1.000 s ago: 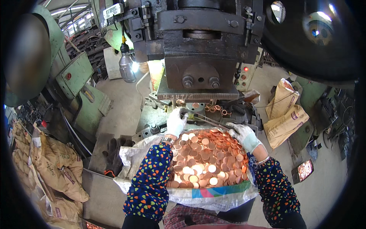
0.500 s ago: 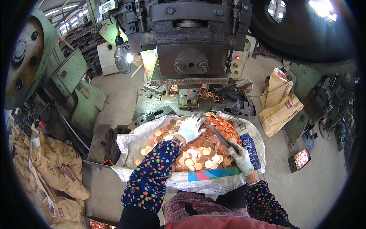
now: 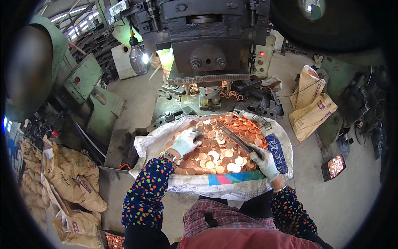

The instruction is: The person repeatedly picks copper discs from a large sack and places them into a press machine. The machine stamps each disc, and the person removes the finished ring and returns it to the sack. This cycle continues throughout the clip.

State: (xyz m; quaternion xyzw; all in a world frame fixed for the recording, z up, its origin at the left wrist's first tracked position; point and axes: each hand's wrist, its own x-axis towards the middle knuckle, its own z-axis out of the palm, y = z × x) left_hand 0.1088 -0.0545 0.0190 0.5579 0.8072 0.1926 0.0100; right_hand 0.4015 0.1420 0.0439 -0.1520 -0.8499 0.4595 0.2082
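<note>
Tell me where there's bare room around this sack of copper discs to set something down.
Bare concrete floor right of the white sack, between it and the small tray of discs. Crowded: the disc pile under both hands, and the press bed beyond.

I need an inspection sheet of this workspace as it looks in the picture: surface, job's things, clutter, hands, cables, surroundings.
Surface: white woven sack spread open in front of the press machine.
Job's things: heap of copper discs on the sack; thin metal rod lying across it.
Clutter: loose copper rings beside the die.
Hands: left hand, gloved, rests on the discs; right hand, gloved, grips the rod's near end.
Cables: cord on the hanging lamp.
Surroundings: brown paper sacks on the right, more at lower left; small box of discs on the floor.
</note>
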